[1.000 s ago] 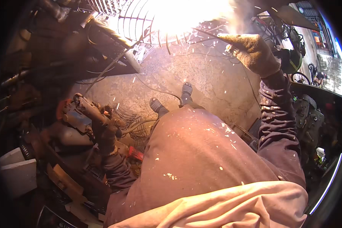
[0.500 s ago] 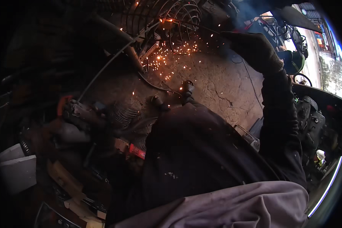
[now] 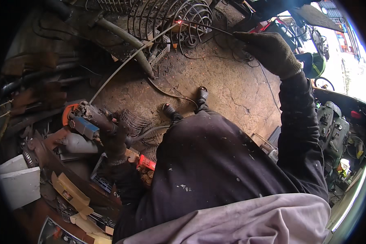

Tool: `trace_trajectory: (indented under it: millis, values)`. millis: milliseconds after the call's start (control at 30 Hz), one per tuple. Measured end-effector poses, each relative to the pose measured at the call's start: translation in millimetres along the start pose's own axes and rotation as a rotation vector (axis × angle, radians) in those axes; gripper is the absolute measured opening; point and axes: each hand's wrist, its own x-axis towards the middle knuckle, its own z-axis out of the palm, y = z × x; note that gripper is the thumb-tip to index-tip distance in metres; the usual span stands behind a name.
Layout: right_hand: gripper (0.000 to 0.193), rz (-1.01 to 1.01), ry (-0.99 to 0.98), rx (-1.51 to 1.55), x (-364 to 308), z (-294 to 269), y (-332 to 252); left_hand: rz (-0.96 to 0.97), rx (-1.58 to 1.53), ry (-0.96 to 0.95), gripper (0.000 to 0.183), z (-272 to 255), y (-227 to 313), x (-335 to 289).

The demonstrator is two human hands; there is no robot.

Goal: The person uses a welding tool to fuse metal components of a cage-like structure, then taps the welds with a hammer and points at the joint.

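My gloved left hand [image 3: 114, 142] is closed around the dark handle of what looks like a gas torch [image 3: 101, 120]. The torch's long, pale, curved tube [image 3: 126, 61] reaches up to a small glowing spot [image 3: 178, 22] on a cage of bent metal rods [image 3: 156, 20]. At the upper right, my right hand [image 3: 272, 53], in a brownish knit glove, pinches a thin dark rod [image 3: 219, 30]. That rod slants left toward the same glow. Most of the fingers of both hands are hidden by gloves and angle.
A thick metal pipe [image 3: 128, 40] lies slanted beside the cage. Wire coils [image 3: 136, 122], a red box [image 3: 146, 162] and an opened cardboard box [image 3: 71, 193] sit at the left. Cables cross the cracked floor [image 3: 227, 89]. A dark machine casing [image 3: 331, 130] stands right.
The spray of bright sparks has nearly died away, leaving a small glow at the cage. The picture is much brighter. Both hands have stayed almost in place.
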Motion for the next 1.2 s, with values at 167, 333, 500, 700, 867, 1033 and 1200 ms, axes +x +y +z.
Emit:
trace_trajectory:
  millis: [167, 333, 500, 700, 867, 1033, 1200]
  values:
    - [0.030, 0.010, -0.030, -0.063, 3.0, -0.7, -8.9, 0.024, 0.032, 0.055, 0.048, 15.7, 18.6, -3.2]
    - [0.030, 0.005, 0.015, -0.004, -3.7, 1.2, -3.4, 0.180, 0.133, 0.013, 0.054, 16.5, 19.3, 1.9]
    - [0.048, 0.172, -0.048, 0.225, -1.4, -0.6, -13.7, 0.039, 0.218, -0.020, 0.058, -1.8, 12.7, -2.6]
    - [0.035, 0.082, -0.024, 0.228, -0.7, 7.0, -2.5, 0.258, 0.451, -0.042, 0.056, -19.0, -16.4, -2.0]
    - [0.046, 0.126, -0.061, 0.205, -0.9, 3.2, -4.4, 0.090, 0.174, 0.017, 0.053, -1.7, -0.7, -7.4]
    - [0.036, 0.130, -0.049, 0.116, -4.6, 4.8, -3.8, 0.065, 0.088, 0.027, 0.049, -3.9, -0.9, -6.8]
    - [0.036, 0.100, -0.094, 0.094, 1.6, 3.8, -3.3, -0.009, -0.075, -0.009, 0.046, -17.8, -6.7, -7.4]
